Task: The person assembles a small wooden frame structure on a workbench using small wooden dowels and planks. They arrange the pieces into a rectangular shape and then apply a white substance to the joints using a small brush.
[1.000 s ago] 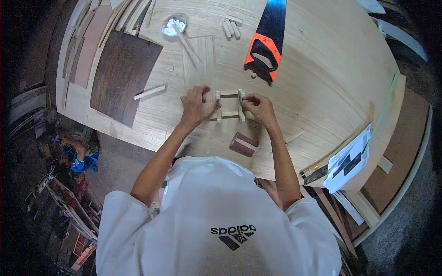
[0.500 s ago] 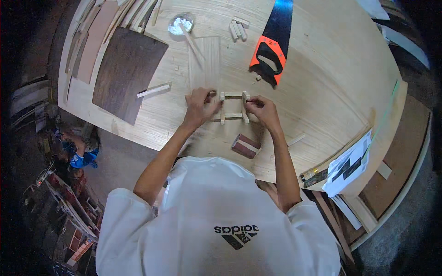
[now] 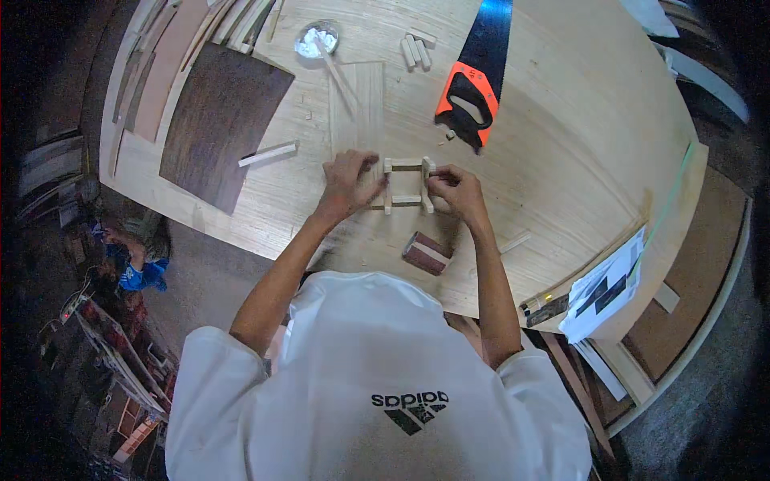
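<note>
On the tabletop in front of me stands a small wooden frame point(image 3: 407, 199), two upright side pieces joined by two crossbars. My left hand point(image 3: 350, 184) is beside its left side piece, with bent fingers and the thumb against the wood. The right side piece is pinched between the fingers of my right hand point(image 3: 456, 191). Closer to my body lies a block wrapped in reddish-brown sandpaper point(image 3: 427, 253). Beyond my left hand rests a pale flat board point(image 3: 357, 104). My own hands partly hide the fingertips.
A handsaw point(image 3: 473, 92) with an orange and black handle lies beyond the frame. Near the far edge are a bowl of white paste point(image 3: 315, 42) with a stick and several short wood pieces point(image 3: 415, 52). A dark panel point(image 3: 228, 124) lies left, papers point(image 3: 605, 284) right.
The frame and both hands stay in nearly the same place. My left hand's fingers have shifted very slightly; nothing was let go or picked up.
</note>
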Demonstrator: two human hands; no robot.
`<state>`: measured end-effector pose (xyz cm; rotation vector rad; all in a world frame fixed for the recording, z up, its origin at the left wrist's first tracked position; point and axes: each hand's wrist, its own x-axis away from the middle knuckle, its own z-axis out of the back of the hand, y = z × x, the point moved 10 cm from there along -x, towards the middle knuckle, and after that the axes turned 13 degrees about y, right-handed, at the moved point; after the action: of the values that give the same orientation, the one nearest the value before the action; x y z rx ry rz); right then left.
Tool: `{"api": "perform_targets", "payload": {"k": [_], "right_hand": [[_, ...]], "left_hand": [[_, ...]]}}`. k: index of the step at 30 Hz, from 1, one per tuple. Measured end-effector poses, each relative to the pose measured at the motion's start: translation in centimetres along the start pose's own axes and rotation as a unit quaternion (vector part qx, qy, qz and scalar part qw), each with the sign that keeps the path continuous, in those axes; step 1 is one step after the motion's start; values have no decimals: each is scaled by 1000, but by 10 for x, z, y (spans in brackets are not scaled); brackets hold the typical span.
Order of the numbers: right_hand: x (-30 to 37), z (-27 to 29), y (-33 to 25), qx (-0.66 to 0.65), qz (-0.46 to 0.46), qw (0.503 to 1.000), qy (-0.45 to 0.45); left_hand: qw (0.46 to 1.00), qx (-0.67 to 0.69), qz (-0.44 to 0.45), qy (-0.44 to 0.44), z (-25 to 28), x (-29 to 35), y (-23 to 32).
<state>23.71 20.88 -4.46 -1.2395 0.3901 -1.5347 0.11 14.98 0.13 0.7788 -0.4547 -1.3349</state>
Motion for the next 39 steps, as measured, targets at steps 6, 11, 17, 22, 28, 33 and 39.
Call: {"api": "perform_targets", "payload": {"k": [6,11,17,22,28,33,39], "right_hand": [[-4,-1,6,1,14,1000,4],[0,2,-6,24,15,1000,2],[-2,0,1,7,16,1000,1],[2,2,-4,-4,21,1000,7],[5,24,3,-25,9,997,72],[20,30,3,4,23,997,72],[34,20,7,1,49,997,56]], "left_hand": [[1000,-20,4,-7,1,-3,5],[1000,-29,-4,6,-2,0,0],[1000,-31,-2,4,-3,1,1],[1000,-24,-14,9,-4,2,0],[1000,-26,-11,9,14,-4,11],[1000,26,-7,11,17,7,-5],[995,67,-73,-9,13,29,14]]}}
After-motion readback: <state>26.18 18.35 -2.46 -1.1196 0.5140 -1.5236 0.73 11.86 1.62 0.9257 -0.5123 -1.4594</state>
